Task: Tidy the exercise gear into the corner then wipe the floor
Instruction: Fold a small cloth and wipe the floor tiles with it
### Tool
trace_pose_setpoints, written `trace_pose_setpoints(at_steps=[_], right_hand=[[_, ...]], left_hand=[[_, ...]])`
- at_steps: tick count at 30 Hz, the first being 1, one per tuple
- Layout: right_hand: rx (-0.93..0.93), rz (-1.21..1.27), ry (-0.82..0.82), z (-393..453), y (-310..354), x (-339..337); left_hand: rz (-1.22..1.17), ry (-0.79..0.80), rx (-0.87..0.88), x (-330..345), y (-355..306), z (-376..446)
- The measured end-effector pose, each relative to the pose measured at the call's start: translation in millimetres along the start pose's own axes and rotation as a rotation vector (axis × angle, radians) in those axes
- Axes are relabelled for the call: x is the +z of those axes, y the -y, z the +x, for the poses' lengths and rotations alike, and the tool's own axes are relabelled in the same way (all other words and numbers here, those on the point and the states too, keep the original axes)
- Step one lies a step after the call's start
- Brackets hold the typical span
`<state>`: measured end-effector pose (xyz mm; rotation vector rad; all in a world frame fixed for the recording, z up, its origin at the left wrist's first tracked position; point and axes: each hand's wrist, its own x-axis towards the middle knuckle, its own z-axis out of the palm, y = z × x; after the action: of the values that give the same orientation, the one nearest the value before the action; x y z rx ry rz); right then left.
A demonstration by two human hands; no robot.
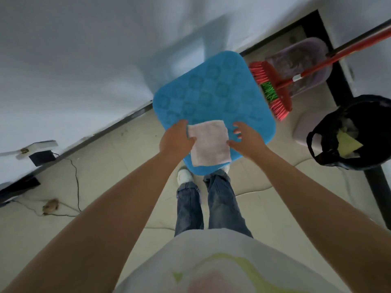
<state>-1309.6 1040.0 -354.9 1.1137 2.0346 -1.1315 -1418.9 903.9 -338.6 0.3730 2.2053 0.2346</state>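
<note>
Just one mat [213, 96], one cloth [209, 144].

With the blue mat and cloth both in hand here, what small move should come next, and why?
Probably lift the pink cloth off with the right hand, whose fingers are spread at its edge. The left hand grips the blue mat and the cloth together above the floor, with the wall close behind, so freeing the cloth lets the mat be set down there.

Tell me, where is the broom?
The broom is at upper right in the head view, lying over a dustpan, between the blue mat and the black bin.
</note>
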Motion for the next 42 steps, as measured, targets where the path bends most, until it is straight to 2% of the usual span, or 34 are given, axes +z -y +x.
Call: trace_pose_setpoints(at_steps=[3, 5, 8, 10, 13, 16, 20, 23, 26, 29, 34, 38, 42], right_hand=[[0.037, -0.124, -0.115, -3, -7, 15], [0.113, -0.042, -0.16, -16, -14, 26], [0.178, 0.207, -0.095, -36, -18, 45], [0.189, 0.348, -0.113, -42, -17, 51], [0.218, 0.434, -0.154, -39, -18, 54], [0.289, 0.646, -0.16, -39, -20, 52], [0.482, 0.864, -0.124, -40, -30, 57], [0.467, 0.808, -0.119, -41, -33, 66], [0.366, 0.601, -0.247, -50, -32, 67], [0.227, 0.441, -0.355, -74, -31, 63], [0.073, 0.124, -0.473, -150, -42, 42], [0.021, 0.084, -0.562, -238, -67, 31], [0.186, 0.155, -0.537, -322, -107, 34]], left_hand=[[0.167, -0.012, -0.003, 9, 0, 2], [0.187, -0.013, 0.035, 22, 1, -13], [0.2, 0.035, 0.085, 46, 9, -33], [0.122, 0.035, 0.029, 58, 14, -41], [-0.221, -0.071, -0.196, 67, 16, -45], [-0.469, -0.099, -0.289, 72, 16, -46], [-0.44, -0.062, -0.288, 80, 18, -50], [-0.343, -0.01, -0.228, 84, 22, -53], [-0.179, -0.068, -0.109, 75, 23, -52], [-0.017, -0.118, 0.123, 61, 18, -51], [0.247, -0.096, 0.802, 43, -15, -69], [0.5, 0.084, 1.183, 52, -62, -120], [0.734, 0.39, 1.287, 80, -107, -193]])
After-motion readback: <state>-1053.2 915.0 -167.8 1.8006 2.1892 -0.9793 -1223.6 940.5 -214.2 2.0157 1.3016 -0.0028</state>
